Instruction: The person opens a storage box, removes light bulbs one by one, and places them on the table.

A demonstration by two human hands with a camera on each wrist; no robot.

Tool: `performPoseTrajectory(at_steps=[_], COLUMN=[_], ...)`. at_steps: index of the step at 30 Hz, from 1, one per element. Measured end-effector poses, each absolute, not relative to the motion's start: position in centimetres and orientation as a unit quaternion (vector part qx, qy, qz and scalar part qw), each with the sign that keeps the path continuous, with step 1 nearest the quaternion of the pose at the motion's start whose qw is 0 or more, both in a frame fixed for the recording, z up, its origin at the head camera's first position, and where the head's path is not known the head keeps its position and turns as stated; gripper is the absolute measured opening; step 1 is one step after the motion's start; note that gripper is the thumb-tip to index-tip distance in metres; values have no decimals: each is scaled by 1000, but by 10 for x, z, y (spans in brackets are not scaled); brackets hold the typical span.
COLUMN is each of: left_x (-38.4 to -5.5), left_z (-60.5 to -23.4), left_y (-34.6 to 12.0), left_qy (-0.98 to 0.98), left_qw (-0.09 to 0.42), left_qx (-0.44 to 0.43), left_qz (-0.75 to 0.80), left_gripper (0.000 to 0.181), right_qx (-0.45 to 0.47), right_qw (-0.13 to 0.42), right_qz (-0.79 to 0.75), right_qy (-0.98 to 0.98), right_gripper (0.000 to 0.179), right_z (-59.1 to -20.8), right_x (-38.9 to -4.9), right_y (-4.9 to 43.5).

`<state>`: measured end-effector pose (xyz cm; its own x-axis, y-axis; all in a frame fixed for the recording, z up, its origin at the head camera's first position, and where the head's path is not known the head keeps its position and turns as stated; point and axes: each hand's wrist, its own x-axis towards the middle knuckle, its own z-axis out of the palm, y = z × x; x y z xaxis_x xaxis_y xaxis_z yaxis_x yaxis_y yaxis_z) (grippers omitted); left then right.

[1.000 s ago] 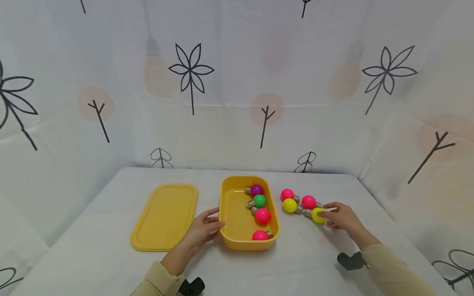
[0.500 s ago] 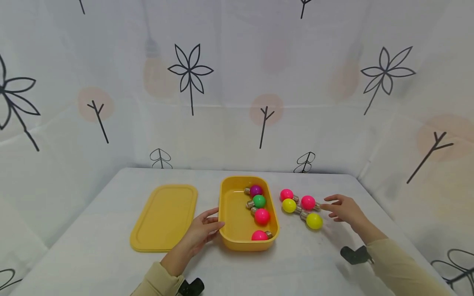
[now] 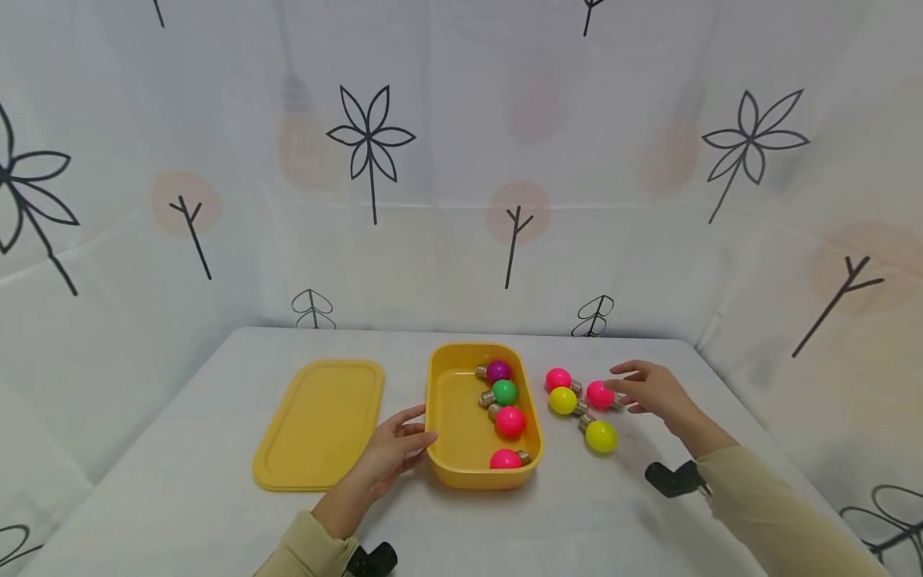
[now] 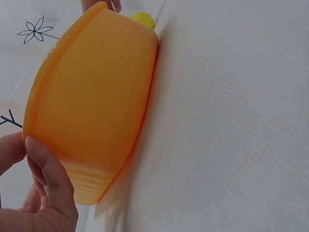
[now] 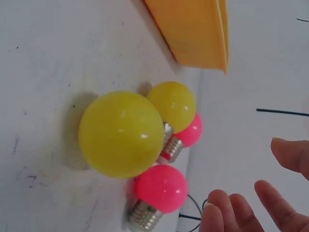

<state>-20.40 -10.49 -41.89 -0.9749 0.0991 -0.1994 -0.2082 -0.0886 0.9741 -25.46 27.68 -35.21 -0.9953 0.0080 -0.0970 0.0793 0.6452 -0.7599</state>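
My left hand (image 3: 392,449) holds the left rim of an open yellow plastic box (image 3: 450,473), with its fingertips on the rim and outer wall (image 4: 96,87). Inside, along the right side, lie a purple bulb (image 3: 499,371), a green bulb (image 3: 505,392) and two pink bulbs (image 3: 510,422). My right hand (image 3: 652,391) hovers with loosely spread fingers over a pink bulb (image 5: 161,188) and holds nothing. Beside that bulb lie another pink bulb (image 3: 558,379), a yellow bulb (image 3: 563,401) and a nearer yellow bulb (image 5: 120,134).
A flat yellow lid (image 3: 320,425) lies on the white-covered table (image 3: 577,521), left of the box. Behind the table hangs a white cloth (image 3: 447,264) printed with flowers and twigs.
My right hand has left the front yellow bulb, drawn back, then moved up and left over the pink bulb. The yellow bulb has rolled left and nearer. My left hand has stayed put.
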Motion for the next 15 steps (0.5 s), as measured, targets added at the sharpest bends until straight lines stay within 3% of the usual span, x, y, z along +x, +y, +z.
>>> performPoseTrajectory(at_steps=[15], left_x=[-204], left_z=[-418], left_y=[-105], left_qy=[668], left_qw=[102], left_qx=[-39], left_qz=[736], left_gripper=[57], right_qx=[7], right_qw=[49], right_qz=[-421], right_qy=[906], right_gripper=[57], right_z=[-337], right_x=[-264], right_y=[242])
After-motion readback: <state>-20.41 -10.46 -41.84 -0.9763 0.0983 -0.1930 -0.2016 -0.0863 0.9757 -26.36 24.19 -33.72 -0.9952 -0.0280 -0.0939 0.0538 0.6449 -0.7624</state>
